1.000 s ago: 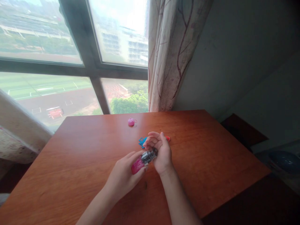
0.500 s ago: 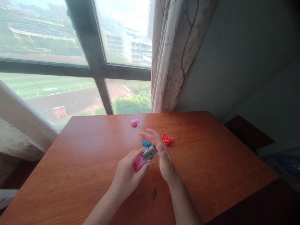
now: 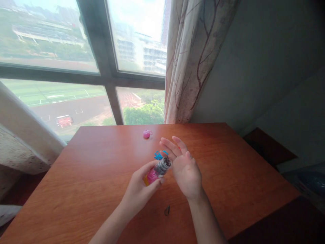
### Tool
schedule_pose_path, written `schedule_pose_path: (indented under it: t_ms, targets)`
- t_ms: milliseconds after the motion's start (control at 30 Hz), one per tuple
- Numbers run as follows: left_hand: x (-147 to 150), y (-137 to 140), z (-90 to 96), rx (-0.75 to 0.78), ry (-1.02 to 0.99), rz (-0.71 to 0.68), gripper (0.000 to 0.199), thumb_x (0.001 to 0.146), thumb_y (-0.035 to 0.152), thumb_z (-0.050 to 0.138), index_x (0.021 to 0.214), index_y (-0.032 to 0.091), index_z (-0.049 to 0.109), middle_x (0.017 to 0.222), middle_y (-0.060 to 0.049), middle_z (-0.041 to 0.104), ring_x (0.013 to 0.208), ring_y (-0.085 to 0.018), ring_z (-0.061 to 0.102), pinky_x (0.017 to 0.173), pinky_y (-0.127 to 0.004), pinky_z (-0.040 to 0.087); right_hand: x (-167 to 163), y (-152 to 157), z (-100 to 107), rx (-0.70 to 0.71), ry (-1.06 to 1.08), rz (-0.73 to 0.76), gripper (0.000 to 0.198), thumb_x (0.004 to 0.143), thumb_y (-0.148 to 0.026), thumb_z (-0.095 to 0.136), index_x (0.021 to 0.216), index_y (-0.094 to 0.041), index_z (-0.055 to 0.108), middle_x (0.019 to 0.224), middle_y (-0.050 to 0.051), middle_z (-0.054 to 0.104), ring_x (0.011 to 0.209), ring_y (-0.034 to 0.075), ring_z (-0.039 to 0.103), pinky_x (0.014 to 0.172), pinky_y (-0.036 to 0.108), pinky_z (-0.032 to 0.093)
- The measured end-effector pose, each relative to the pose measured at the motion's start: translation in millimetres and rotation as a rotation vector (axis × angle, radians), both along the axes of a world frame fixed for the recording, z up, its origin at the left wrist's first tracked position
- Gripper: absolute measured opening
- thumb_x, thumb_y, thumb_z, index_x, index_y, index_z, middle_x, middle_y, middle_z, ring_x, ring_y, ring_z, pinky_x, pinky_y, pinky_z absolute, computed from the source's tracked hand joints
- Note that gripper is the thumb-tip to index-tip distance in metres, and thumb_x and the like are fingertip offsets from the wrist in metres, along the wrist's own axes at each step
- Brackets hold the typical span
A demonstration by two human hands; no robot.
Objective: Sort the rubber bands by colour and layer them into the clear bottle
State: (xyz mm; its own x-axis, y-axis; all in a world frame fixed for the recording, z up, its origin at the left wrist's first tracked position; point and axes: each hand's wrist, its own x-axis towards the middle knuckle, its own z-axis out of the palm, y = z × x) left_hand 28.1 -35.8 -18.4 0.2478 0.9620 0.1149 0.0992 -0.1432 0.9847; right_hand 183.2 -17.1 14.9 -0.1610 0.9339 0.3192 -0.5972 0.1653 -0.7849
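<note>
My left hand (image 3: 139, 184) is wrapped around a small clear bottle (image 3: 158, 172), tilted with its uncapped mouth up and to the right. Dark, pink and yellow contents show through its wall; they look like small rubber bands. Just right of the mouth is my right hand (image 3: 187, 171), palm turned up, fingers stretched and apart, with nothing seen in it. Behind the bottle lies a small heap of blue bands (image 3: 158, 155). Only a speck of the red bands (image 3: 179, 147) shows behind the right fingers. One dark band (image 3: 167, 210) rests on the table nearer to me.
A pink round cap with a loop (image 3: 146, 134) sits near the far edge of the brown wooden table (image 3: 106, 162). Beyond that edge are a window (image 3: 109, 79) and a patterned curtain (image 3: 188, 61). A dark wall (image 3: 254, 67) stands at the right.
My right hand has moved away from the bottle's mouth to the right and turned its palm up. The mouth is now in plain sight, and the red heap is mostly covered.
</note>
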Motion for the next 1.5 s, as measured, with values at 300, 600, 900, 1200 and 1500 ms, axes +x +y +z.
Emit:
schedule_pose_path:
  t_ms: [300,600,900,1200,1500]
  targets:
    - [-17.7,8.0,-14.2,0.030,-0.049,0.121,0.041,0.083,0.028,0.070,0.122,0.018,0.061,0.122,-0.008,0.069,0.112,-0.022,0.064,0.101,-0.032,0.047,34.1,-34.2,-16.3,0.018,-1.140,-0.012,0.018,0.083,-0.015,0.059,0.097,-0.023,0.068,0.096,0.001,0.065,0.083,0.015,0.061,0.076,0.026,0.047]
    - [-17.8,10.1,-17.4,0.009,-0.059,0.149,0.042,0.083,0.031,0.070,0.121,0.016,0.061,0.119,-0.010,0.070,0.111,-0.024,0.065,0.102,-0.036,0.049,31.8,-68.6,-32.0,0.179,-1.559,0.150,0.021,0.083,-0.006,0.055,0.085,-0.023,0.067,0.091,-0.001,0.066,0.085,0.014,0.061,0.076,0.023,0.043]
    - [-8.7,1.9,-2.3,0.200,0.185,0.001,0.034,0.082,0.019,0.064,0.116,0.019,0.067,0.116,-0.010,0.071,0.105,-0.023,0.065,0.094,-0.034,0.051,38.7,-31.9,6.6,0.066,-1.009,-0.395,0.007,0.087,-0.023,0.062,0.084,-0.020,0.067,0.083,0.001,0.068,0.077,0.015,0.063,0.070,0.024,0.048]
    - [-3.9,-2.1,1.2,0.242,0.202,-0.036,0.035,0.083,0.014,0.060,0.117,0.021,0.066,0.111,-0.008,0.070,0.099,-0.020,0.066,0.088,-0.030,0.052,23.9,-32.5,11.7,0.262,-1.087,-0.434,0.013,0.090,-0.017,0.057,0.089,-0.021,0.069,0.086,0.003,0.066,0.078,0.017,0.059,0.071,0.028,0.048]
    - [-4.0,-2.1,2.3,0.224,0.171,0.004,0.036,0.081,0.011,0.059,0.116,0.020,0.065,0.111,-0.008,0.069,0.100,-0.019,0.066,0.088,-0.029,0.052,30.9,-49.9,16.9,0.309,-1.210,-0.336,0.038,0.088,-0.006,0.048,0.116,-0.024,0.067,0.101,0.006,0.055,0.094,0.020,0.055,0.085,0.034,0.047]
